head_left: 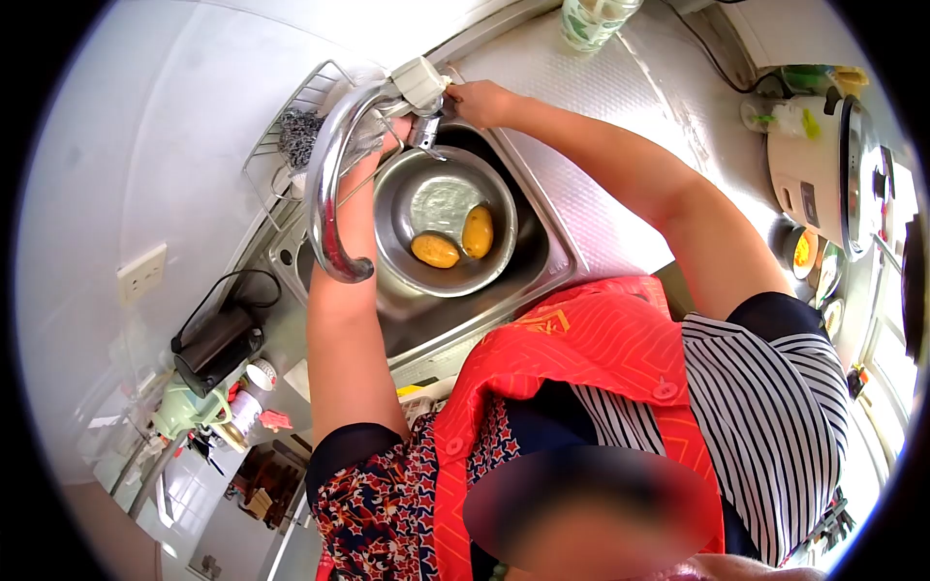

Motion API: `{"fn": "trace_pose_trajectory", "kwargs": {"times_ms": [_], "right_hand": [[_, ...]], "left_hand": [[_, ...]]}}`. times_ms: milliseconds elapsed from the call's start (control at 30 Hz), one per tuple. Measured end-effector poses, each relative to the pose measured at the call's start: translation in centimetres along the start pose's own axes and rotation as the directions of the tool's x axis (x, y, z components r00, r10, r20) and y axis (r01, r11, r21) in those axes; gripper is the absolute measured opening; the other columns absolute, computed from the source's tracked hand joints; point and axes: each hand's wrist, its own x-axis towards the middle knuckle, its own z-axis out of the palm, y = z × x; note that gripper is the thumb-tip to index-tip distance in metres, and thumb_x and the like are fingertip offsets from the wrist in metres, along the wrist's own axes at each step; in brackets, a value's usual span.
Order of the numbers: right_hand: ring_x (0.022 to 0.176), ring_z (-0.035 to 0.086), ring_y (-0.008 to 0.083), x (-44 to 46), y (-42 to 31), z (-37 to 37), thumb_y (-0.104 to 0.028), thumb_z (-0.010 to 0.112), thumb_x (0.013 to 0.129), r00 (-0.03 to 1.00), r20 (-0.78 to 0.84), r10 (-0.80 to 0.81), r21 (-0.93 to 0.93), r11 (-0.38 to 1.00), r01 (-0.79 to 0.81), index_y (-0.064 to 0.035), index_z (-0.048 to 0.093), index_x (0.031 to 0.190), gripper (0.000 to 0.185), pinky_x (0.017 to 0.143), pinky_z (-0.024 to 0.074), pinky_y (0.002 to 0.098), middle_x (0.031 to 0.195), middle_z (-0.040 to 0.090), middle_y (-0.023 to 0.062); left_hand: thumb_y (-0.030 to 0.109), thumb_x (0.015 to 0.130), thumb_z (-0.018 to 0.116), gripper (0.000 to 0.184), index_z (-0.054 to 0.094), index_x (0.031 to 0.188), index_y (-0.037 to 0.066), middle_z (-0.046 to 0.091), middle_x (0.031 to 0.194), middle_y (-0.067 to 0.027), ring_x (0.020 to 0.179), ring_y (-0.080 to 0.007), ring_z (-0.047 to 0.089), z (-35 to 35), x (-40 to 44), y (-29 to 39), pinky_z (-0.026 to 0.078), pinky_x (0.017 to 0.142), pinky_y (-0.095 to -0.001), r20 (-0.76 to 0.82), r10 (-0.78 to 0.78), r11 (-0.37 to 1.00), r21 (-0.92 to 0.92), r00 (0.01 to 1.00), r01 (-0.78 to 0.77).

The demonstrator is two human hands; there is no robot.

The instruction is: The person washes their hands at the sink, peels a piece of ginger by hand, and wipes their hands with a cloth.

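My right hand (477,103) is at the back of the sink, its fingers closed beside a white block-like piece (419,83) near the tap's base. What they hold, if anything, is hidden. My left hand (395,133) reaches behind the curved chrome tap (327,184), close to its lever (424,133). The tap and wire rack cover most of its fingers. Below both hands, a round metal basin (446,283) stands in the sink (542,237). Two peeled yellow potatoes, one on the left (435,251) and one on the right (478,231), lie inside it.
A wire rack (262,160) with a steel scourer (298,137) hangs by the wall. A patterned cup (593,24) stands on the counter at the back. At the right is a rice cooker (809,165); at the left, a dark appliance (218,351) with a cord.
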Motion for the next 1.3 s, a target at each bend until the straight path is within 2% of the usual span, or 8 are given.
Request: {"fn": "trace_pose_trajectory", "kwargs": {"times_ms": [133, 200, 333, 467, 767, 933, 1033, 1300], "right_hand": [[0.075, 0.066, 0.0279, -0.9, -0.8, -2.9, -0.011, 0.043, 0.081, 0.983, 0.179, 0.042, 0.030, 0.998, -0.048, -0.0105, 0.050, 0.125, 0.045, 0.068, 0.0511, 0.0386, 0.085, 0.067, 0.0141], [0.063, 0.065, 0.0299, -1.1, -0.9, -3.0, -0.010, 0.044, 0.079, 0.969, 0.236, 0.071, 0.069, 0.994, -0.090, -0.0098, 0.039, 0.134, 0.056, 0.065, 0.0515, 0.0379, 0.076, 0.067, 0.0140], [0.067, 0.066, 0.0295, -5.1, -3.3, -2.0, -0.004, 0.044, 0.076, 0.936, 0.231, 0.265, 0.312, 0.891, -0.329, -0.0151, 0.012, 0.144, 0.077, 0.062, 0.0525, 0.0388, 0.078, 0.066, 0.0180], [0.046, 0.053, 0.0254, -6.5, -3.7, 0.2, -0.007, 0.044, 0.078, 0.946, 0.149, 0.287, 0.520, 0.791, -0.322, -0.0196, 0.002, 0.146, 0.081, 0.048, 0.0465, 0.0376, 0.072, 0.064, 0.0163], [0.038, 0.039, 0.0137, -2.6, -1.0, -3.3, -0.008, 0.037, 0.081, 0.883, 0.448, 0.141, 0.642, 0.636, -0.428, -0.0291, 0.011, 0.145, 0.072, 0.034, 0.0329, 0.0285, 0.066, 0.058, 0.0099], [0.042, 0.044, 0.0151, -6.4, -3.2, -0.9, -0.007, 0.038, 0.082, 0.922, 0.262, 0.285, 0.547, 0.744, -0.385, -0.0248, 0.007, 0.146, 0.074, 0.039, 0.0407, 0.0305, 0.073, 0.063, 0.0072], [0.042, 0.045, 0.0158, -6.6, -3.7, -1.4, -0.005, 0.039, 0.081, 0.911, 0.278, 0.306, 0.669, 0.618, -0.412, -0.0264, 0.009, 0.146, 0.075, 0.037, 0.0398, 0.0309, 0.072, 0.063, 0.0083], [0.043, 0.051, 0.0207, -3.2, -2.3, -3.0, -0.004, 0.040, 0.076, 0.941, 0.265, 0.211, 0.522, 0.789, -0.325, -0.0230, 0.025, 0.142, 0.070, 0.039, 0.0422, 0.0340, 0.074, 0.065, 0.0117]], "left_hand": [[0.033, 0.083, 0.055, 0.035, 0.060, 0.109, 0.010, 0.062, 0.103, -0.0160, 0.098, -0.0343, 0.056, 0.3, 0.6, -0.3, 0.043, 0.086, -0.0445, 0.113, -0.011, 1.000, 0.007, 0.994, 0.010], [0.038, 0.082, 0.056, 0.036, 0.064, 0.099, 0.007, 0.064, 0.099, -0.0147, 0.092, -0.0336, 0.059, 1.1, 0.1, 0.0, 0.047, 0.082, -0.0414, -0.104, 0.058, 0.995, 0.091, 0.993, -0.048], [0.038, 0.082, 0.056, 0.037, 0.064, 0.101, 0.008, 0.064, 0.099, -0.0150, 0.094, -0.0336, 0.059, -0.1, -0.5, 0.6, 0.046, 0.084, -0.0431, -0.076, 0.071, 0.993, 0.105, 0.995, -0.062], [0.038, 0.082, 0.055, 0.036, 0.063, 0.102, 0.008, 0.064, 0.100, -0.0148, 0.094, -0.0338, 0.058, 0.3, -0.9, 0.6, 0.045, 0.084, -0.0437, -0.085, 0.058, 0.996, 0.077, 0.995, -0.051], [0.038, 0.083, 0.055, 0.036, 0.062, 0.105, 0.010, 0.063, 0.103, -0.0144, 0.096, -0.0341, 0.058, 4.0, -1.1, -2.1, 0.044, 0.085, -0.0450, -0.036, -0.008, 1.000, -0.009, 0.999, 0.007], [0.024, 0.089, 0.050, 0.034, 0.057, 0.113, 0.001, 0.062, 0.107, -0.0126, 0.095, -0.0236, 0.056, 8.1, -2.4, -4.8, 0.043, 0.086, -0.0355, 0.272, -0.146, 0.893, -0.378, 0.951, 0.244], [0.017, 0.093, 0.047, 0.028, 0.057, 0.114, 0.001, 0.063, 0.092, -0.0057, 0.076, -0.0133, 0.055, 9.7, -2.8, -6.2, 0.044, 0.070, -0.0270, 0.268, -0.134, 0.897, -0.377, 0.954, 0.232], [0.014, 0.093, 0.045, 0.024, 0.059, 0.110, 0.006, 0.055, 0.073, 0.0020, 0.058, -0.0064, 0.044, 7.8, -3.5, -4.9, 0.035, 0.050, -0.0224, 0.377, -0.183, 0.777, -0.511, 0.908, 0.368]]}}
